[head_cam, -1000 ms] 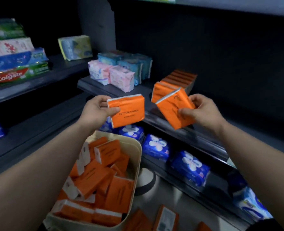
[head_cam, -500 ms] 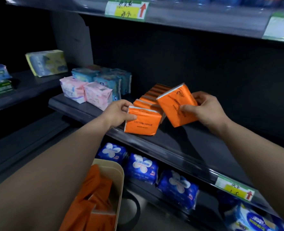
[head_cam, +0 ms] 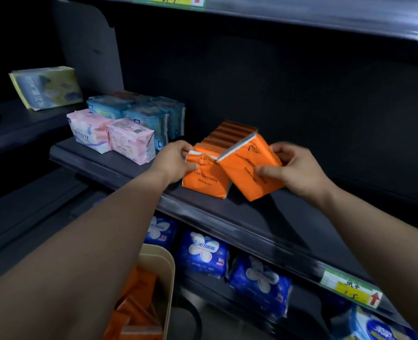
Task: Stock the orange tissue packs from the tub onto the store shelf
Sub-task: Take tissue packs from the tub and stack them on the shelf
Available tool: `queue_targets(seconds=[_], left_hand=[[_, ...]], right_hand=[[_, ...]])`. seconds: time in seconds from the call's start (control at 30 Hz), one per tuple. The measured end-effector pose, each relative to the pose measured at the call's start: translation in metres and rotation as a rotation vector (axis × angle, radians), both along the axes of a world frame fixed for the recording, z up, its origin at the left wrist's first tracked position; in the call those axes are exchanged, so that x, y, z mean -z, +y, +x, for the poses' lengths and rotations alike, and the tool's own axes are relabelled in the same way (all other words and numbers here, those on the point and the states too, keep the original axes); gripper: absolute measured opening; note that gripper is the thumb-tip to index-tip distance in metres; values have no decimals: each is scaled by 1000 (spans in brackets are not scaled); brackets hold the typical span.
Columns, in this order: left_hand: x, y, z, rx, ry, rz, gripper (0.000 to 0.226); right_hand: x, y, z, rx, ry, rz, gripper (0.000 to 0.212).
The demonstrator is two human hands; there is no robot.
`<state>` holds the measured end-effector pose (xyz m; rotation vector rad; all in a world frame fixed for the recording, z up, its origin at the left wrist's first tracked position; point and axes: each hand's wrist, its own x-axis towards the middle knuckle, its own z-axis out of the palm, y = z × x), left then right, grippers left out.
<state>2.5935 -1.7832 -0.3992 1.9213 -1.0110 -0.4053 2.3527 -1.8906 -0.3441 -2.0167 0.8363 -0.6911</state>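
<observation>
Where the work stands: a row of orange packs (head_cam: 230,133) already stands on edge on the shelf (head_cam: 264,217), running back from the front; two more are in hand at its near end.
Work left: spare packs (head_cam: 139,303) of the same orange lie in the tub (head_cam: 165,261) below, so the task reads as partly done; their number cannot be told.
Position, left pack (head_cam: 206,179): upright at the front of the row, its base apparently on the shelf, though the contact line is dim.
Pose, left grip (head_cam: 176,160): arm stretched forward; thumb and fingers pinch the pack's upper left corner, crumpling the wrapper.
Position, right pack (head_cam: 249,168): tilted, overlapping the left pack's right side, lower corner near the shelf; not yet seated.
Pose, right grip (head_cam: 298,170): thumb across the printed face, fingers curled round the far edge, holding the pack.
Neighbours: pink packs (head_cam: 127,141) to the left on the same shelf; blue packs (head_cam: 203,251) on the shelf beneath.
</observation>
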Motion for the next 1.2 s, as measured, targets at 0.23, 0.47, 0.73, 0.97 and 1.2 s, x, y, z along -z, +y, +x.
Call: queue_targets(seconds=[0.23, 0.47, 0.73, 0.97, 1.2], left_hand=[[-3, 7, -3, -68, 105, 57, 35], [-5, 17, 3, 16, 264, 29, 8], [0, 29, 17, 101, 264, 27, 27], [2, 38, 21, 125, 220, 29, 25], [2, 37, 12, 121, 352, 1, 27]], right_hand=[[-3, 18, 3, -108, 100, -81, 33], [7, 37, 33, -147, 262, -230, 41], [19, 63, 74, -70, 445, -515, 47], [39, 62, 90, 2, 444, -671, 42], [49, 56, 100, 87, 444, -842, 46]])
